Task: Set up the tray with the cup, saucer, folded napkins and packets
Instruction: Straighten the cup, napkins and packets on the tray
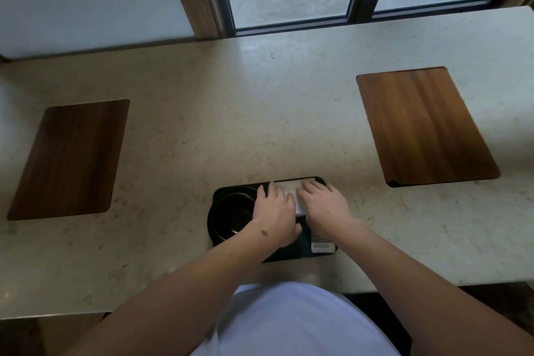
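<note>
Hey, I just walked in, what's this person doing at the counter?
A person is setting up a black tray at the near edge of a pale stone counter. Both hands lie flat on a white folded napkin on the tray's far side, the left hand beside the right hand, seemingly smoothing it. A dark cup sits at the tray's left end, and a packet lies near its front right corner. Two wooden boards flank the tray.

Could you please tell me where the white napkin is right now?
In the head view, the white napkin lies in the far right part of the black tray, under both hands' fingers, right of the black cup.
</note>
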